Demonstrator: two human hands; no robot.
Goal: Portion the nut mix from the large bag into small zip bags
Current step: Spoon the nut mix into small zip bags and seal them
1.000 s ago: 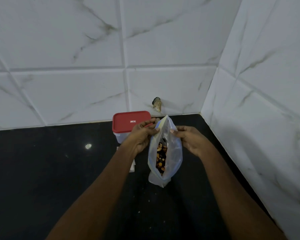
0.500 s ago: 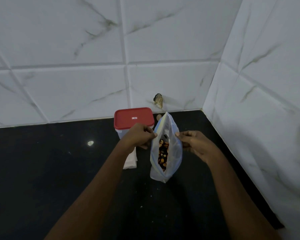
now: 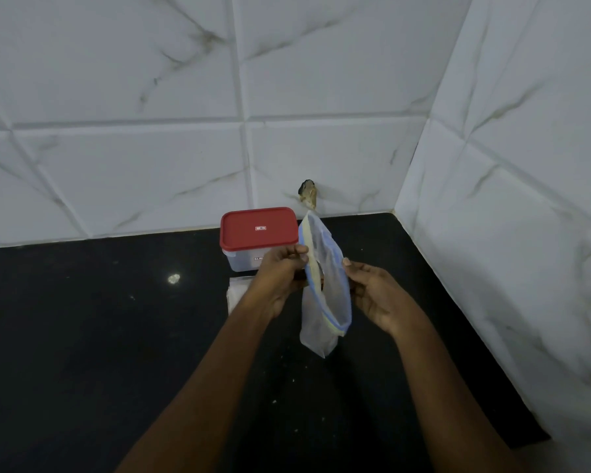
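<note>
Zip bag (image 3: 331,295) btwn L hand (image 3: 280,273) & R hand (image 3: 376,295), rim in both hands' pinch grip

The black countertop (image 3: 82,336) runs into the corner formed by two tiled walls. A clear container with a red lid (image 3: 258,238) stands upright on it near the back wall. A pale flat packet (image 3: 236,295) lies just in front of the container. Small pale specks (image 3: 274,401) are scattered over the nearer surface.
</note>
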